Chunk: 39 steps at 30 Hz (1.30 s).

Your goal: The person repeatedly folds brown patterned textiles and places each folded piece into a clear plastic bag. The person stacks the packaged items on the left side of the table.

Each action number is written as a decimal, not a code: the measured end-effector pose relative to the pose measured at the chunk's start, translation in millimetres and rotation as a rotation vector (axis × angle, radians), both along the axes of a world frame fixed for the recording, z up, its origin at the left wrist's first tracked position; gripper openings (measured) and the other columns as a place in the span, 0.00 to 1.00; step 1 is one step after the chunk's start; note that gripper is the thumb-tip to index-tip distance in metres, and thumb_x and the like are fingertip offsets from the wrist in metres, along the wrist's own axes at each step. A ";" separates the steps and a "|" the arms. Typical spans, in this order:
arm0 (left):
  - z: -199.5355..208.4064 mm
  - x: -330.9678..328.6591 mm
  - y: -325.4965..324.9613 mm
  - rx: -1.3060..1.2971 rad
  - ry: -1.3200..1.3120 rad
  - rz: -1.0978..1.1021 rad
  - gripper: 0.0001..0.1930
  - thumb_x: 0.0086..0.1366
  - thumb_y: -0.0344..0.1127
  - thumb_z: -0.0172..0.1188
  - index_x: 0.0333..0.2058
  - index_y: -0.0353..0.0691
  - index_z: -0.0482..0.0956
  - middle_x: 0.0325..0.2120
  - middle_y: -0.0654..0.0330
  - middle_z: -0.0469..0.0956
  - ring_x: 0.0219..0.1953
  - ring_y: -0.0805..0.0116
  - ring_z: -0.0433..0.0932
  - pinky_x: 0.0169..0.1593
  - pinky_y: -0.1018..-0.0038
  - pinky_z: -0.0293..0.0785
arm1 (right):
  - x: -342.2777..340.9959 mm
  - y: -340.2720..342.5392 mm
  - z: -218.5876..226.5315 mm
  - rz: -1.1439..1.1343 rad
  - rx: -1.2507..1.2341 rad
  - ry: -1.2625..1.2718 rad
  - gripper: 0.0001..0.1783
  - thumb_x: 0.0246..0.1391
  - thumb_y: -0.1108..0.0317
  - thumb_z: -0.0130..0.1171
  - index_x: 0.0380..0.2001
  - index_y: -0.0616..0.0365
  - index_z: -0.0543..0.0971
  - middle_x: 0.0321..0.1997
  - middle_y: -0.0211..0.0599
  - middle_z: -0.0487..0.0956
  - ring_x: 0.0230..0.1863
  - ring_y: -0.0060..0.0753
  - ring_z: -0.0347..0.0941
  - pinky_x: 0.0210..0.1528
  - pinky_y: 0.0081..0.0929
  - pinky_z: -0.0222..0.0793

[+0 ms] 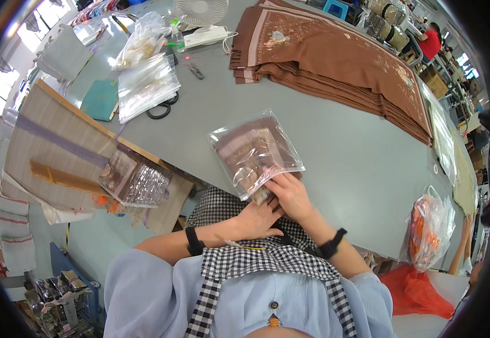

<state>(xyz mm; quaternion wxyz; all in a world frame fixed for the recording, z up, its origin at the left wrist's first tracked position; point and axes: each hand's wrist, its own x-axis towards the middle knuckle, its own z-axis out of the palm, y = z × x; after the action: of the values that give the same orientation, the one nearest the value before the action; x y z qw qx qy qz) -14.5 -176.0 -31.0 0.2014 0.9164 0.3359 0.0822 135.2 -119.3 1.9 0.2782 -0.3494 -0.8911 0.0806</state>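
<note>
A folded brown patterned scarf in a clear plastic bag [239, 147] lies near the table's front edge, in front of me. My right hand [291, 197] is closed on the bag's lower right side, with its fingers over the plastic. At the near end of the bag is my left hand [254, 221], its fingers stretched toward the lower edge and its thumb held apart. The right hand partly hides the left fingertips. Both hands touch or nearly touch each other there.
Brown patterned scarves [335, 59] are stacked at the far right. Empty clear bags [148, 85], scissors [159, 110] and a teal booklet [99, 100] lie at the far left. On a left-hand board [59, 121] sit packaged scarves [138, 179]. An orange-filled plastic bag [425, 231] stands right.
</note>
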 end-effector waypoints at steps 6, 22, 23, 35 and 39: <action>56.2 -18.6 19.9 -0.242 -0.141 -0.227 0.33 0.58 0.51 0.60 0.58 0.39 0.68 0.58 0.49 0.66 0.64 0.50 0.59 0.67 0.52 0.47 | -11.7 17.0 1.2 -0.022 -0.184 -0.343 0.33 0.49 0.65 0.57 0.62 0.42 0.68 0.71 0.38 0.56 0.72 0.60 0.47 0.67 0.62 0.47; 14.0 -50.5 120.0 0.191 -0.031 0.266 0.35 0.68 0.62 0.42 0.67 0.49 0.55 0.69 0.54 0.49 0.72 0.55 0.42 0.69 0.44 0.32 | -37.7 -5.7 -7.5 0.066 -0.247 -0.490 0.33 0.56 0.38 0.49 0.64 0.30 0.66 0.72 0.38 0.55 0.74 0.61 0.38 0.66 0.74 0.32; 14.4 -52.1 122.2 0.125 0.045 0.273 0.35 0.68 0.62 0.42 0.67 0.49 0.55 0.69 0.55 0.49 0.72 0.55 0.42 0.69 0.44 0.32 | -47.4 -3.4 -10.4 -0.002 -0.200 -0.463 0.33 0.56 0.37 0.48 0.64 0.31 0.65 0.72 0.39 0.55 0.73 0.62 0.38 0.66 0.75 0.31; 18.1 -45.1 93.2 0.360 0.033 0.367 0.38 0.65 0.64 0.43 0.66 0.44 0.57 0.68 0.57 0.52 0.71 0.58 0.45 0.67 0.39 0.35 | 23.8 -29.3 16.1 -0.161 -0.282 0.006 0.26 0.49 0.69 0.62 0.55 0.54 0.74 0.58 0.38 0.73 0.60 0.43 0.68 0.63 0.39 0.62; 23.3 -38.6 65.3 0.169 0.058 0.363 0.39 0.63 0.56 0.54 0.66 0.40 0.56 0.67 0.55 0.54 0.71 0.57 0.48 0.68 0.44 0.34 | 16.8 -16.6 -0.2 -0.200 -0.115 -0.142 0.23 0.50 0.70 0.61 0.52 0.55 0.77 0.57 0.38 0.74 0.58 0.45 0.71 0.63 0.40 0.62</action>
<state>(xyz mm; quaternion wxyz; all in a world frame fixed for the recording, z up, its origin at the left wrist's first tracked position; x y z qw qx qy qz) -53.1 -110.7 -7.7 0.0960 0.8563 0.4933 0.1187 151.9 -135.9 1.8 0.2006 -0.4565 -0.8633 0.0783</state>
